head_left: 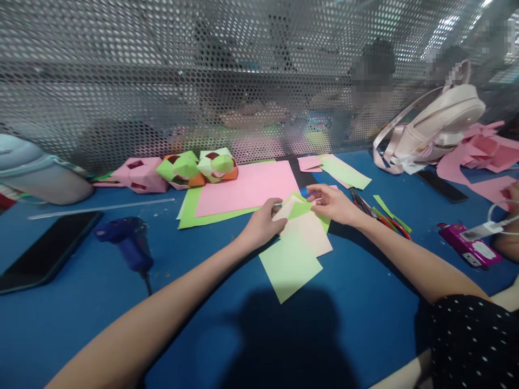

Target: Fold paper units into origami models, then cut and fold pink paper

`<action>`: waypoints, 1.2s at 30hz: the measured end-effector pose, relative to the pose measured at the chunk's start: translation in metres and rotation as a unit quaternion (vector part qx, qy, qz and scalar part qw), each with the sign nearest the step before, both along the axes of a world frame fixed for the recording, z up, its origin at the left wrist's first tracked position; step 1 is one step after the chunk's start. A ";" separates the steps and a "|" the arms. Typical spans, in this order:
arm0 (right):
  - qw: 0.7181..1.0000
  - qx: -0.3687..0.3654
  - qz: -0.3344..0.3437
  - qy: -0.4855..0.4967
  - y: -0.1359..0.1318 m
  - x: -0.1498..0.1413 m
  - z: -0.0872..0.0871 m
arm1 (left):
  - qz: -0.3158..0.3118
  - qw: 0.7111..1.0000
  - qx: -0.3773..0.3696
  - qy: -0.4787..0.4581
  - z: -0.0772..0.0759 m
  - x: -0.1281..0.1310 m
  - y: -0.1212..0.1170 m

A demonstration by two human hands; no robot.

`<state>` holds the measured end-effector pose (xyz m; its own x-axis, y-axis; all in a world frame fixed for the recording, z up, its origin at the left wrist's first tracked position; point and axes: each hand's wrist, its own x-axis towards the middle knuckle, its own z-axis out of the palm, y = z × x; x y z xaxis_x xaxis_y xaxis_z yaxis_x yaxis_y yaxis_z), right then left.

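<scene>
Several square sheets of coloured paper overlap in front of me: a pale green sheet point(290, 270) nearest, a pale pink sheet point(308, 235) over it, and a bright green piece of paper point(300, 209) on top at the far end. My left hand point(263, 222) grips the left side of the upper sheets, its thumb and fingers curled round their edge. From the right, my right hand point(333, 204) has its thumb and fingers pinched at the far corner of the bright green paper. Its fingertips partly hide that corner.
Behind lie large pink sheets point(251, 186), folded paper balls point(182, 168) and a pink paper box point(141, 174). A glue gun point(125, 243), phone point(46, 251) and clear stick point(101, 208) are left. Scissors point(399, 229), a purple device point(470, 246) and a backpack point(441, 119) are right. Perforated metal point(162, 81) stands behind.
</scene>
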<state>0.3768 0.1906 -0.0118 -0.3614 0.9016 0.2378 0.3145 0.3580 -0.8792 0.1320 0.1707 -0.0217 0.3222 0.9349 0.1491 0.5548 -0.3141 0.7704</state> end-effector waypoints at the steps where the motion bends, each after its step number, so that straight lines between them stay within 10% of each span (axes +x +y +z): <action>1: 1.000 0.006 -0.004 0.019 -0.001 -0.001 0.000 | 0.012 1.000 -0.010 -0.018 0.000 -0.001 0.000; 14: 0.984 0.099 0.013 0.150 -0.020 -0.017 0.011 | 0.070 0.985 0.004 -0.158 0.024 -0.007 -0.003; 19: 0.980 0.109 0.020 0.162 -0.029 -0.020 0.019 | 0.014 0.959 -0.154 -0.237 0.038 -0.008 -0.011; 31: 0.987 0.014 -0.021 0.160 -0.031 -0.027 0.017 | -0.008 0.958 0.082 -0.276 0.025 -0.011 -0.016; 36: 0.990 -0.008 -0.012 0.142 -0.026 -0.029 0.007 | -0.011 0.962 -0.027 -0.273 0.008 -0.012 -0.013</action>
<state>0.3479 0.1644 -0.0044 -0.2609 0.9136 0.3120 0.0624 0.3385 -0.9389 0.1204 0.1577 -0.0135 0.2297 0.9396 0.2537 0.0566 -0.2731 0.9603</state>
